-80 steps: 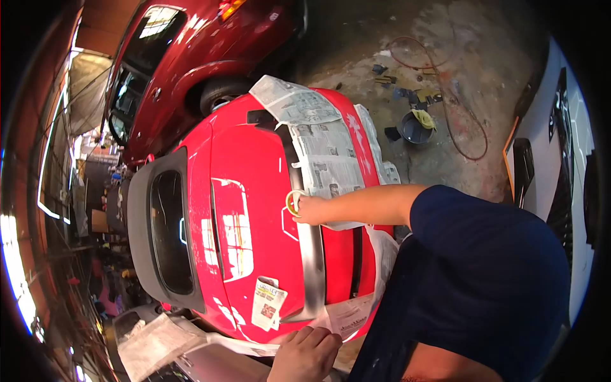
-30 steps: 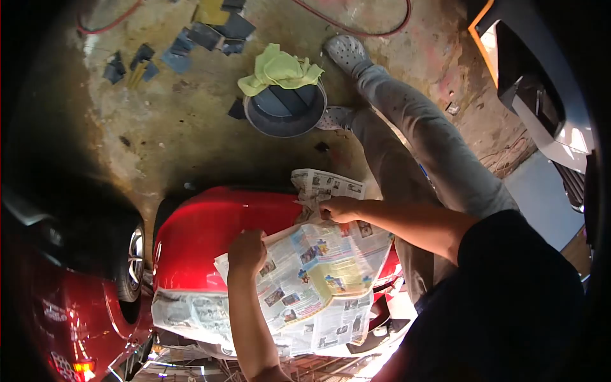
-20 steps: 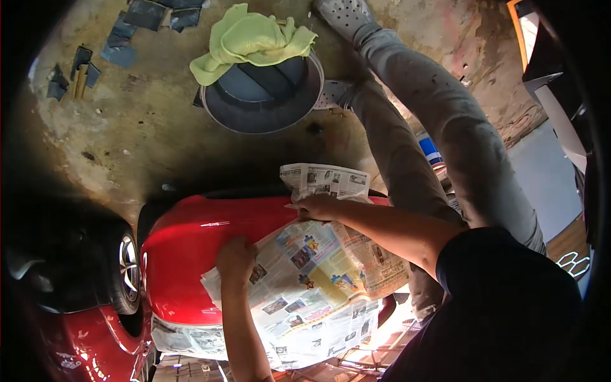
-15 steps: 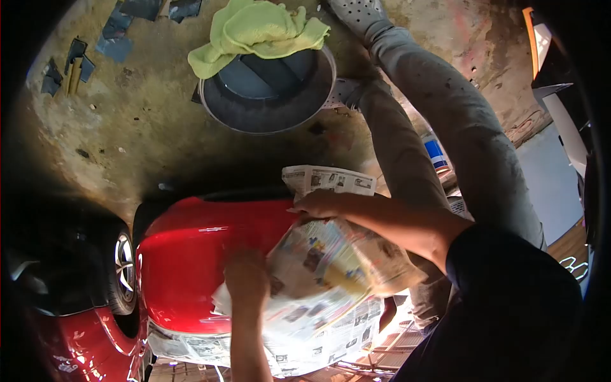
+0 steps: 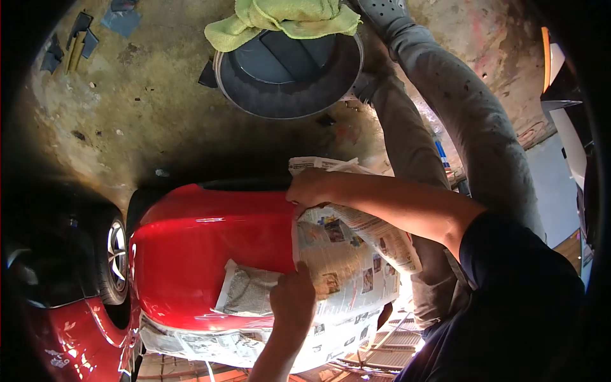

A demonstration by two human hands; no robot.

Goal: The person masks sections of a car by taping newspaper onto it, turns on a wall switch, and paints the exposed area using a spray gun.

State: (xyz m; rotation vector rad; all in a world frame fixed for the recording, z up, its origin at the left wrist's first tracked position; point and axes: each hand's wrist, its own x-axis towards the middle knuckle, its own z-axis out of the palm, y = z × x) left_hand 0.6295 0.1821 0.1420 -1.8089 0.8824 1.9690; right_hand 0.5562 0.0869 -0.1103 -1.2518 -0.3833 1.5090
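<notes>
A glossy red car panel (image 5: pixel 210 248) is partly covered by printed newspaper sheets (image 5: pixel 347 274) on its right side and along its lower edge. My right hand (image 5: pixel 310 188) is closed on the newspaper's upper edge, beside the panel's top right. Lower down, my left hand (image 5: pixel 293 299) has its fingers curled at the border between paper and red paint, gripping the newspaper. A folded newspaper flap (image 5: pixel 248 290) sticks out to the left of that hand, over the red surface. The ends of the left fingers are partly hidden.
A round dark tub (image 5: pixel 289 102) with a lime-green cloth (image 5: pixel 286 19) over its rim stands on the stained floor. My legs (image 5: pixel 458 114) extend at the right. Another red car's wheel (image 5: pixel 116 254) is at the left. Dark scraps (image 5: pixel 76 44) lie at the upper left.
My left hand has moved right, from over the red panel to the newspaper's border. The loose, blurred newspaper now lies flatter on the panel's right side. My right hand stays at the upper edge.
</notes>
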